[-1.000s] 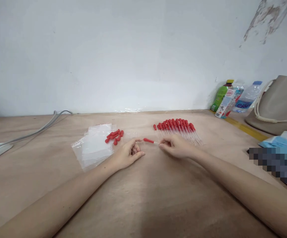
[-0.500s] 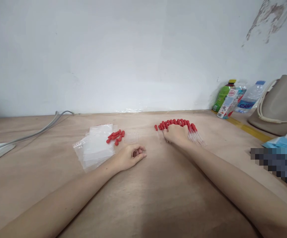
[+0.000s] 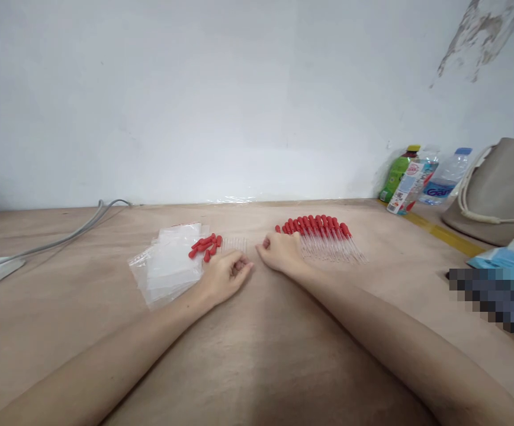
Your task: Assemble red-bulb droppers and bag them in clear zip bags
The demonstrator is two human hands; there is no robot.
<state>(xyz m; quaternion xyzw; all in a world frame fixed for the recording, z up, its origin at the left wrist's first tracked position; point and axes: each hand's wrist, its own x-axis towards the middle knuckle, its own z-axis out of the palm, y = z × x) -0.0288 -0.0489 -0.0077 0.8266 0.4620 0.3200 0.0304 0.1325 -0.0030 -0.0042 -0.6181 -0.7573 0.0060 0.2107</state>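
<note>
My left hand (image 3: 227,277) rests on the table with its fingers curled and the thumb close to the fingertips. It lies at the near ends of a row of thin clear tubes (image 3: 234,244); whether it pinches one is hidden. Beside these tubes is a small heap of loose red rubber bulbs (image 3: 204,244), partly on clear zip bags (image 3: 172,260). My right hand (image 3: 280,251) is closed, fingers bent inward, and no object shows in it. It covers the left end of a row of droppers (image 3: 323,234), clear tubes with red bulbs.
At the back right stand a green bottle (image 3: 397,174), a carton (image 3: 410,186) and a clear water bottle (image 3: 446,177), near a beige bag (image 3: 501,189). A blue packet (image 3: 510,255) lies at the right. Grey cables (image 3: 79,228) cross the table's left side.
My right hand has moved left, off the middle of the dropper row, toward my left hand. The left hand has shifted slightly, its fingers now more closed.
</note>
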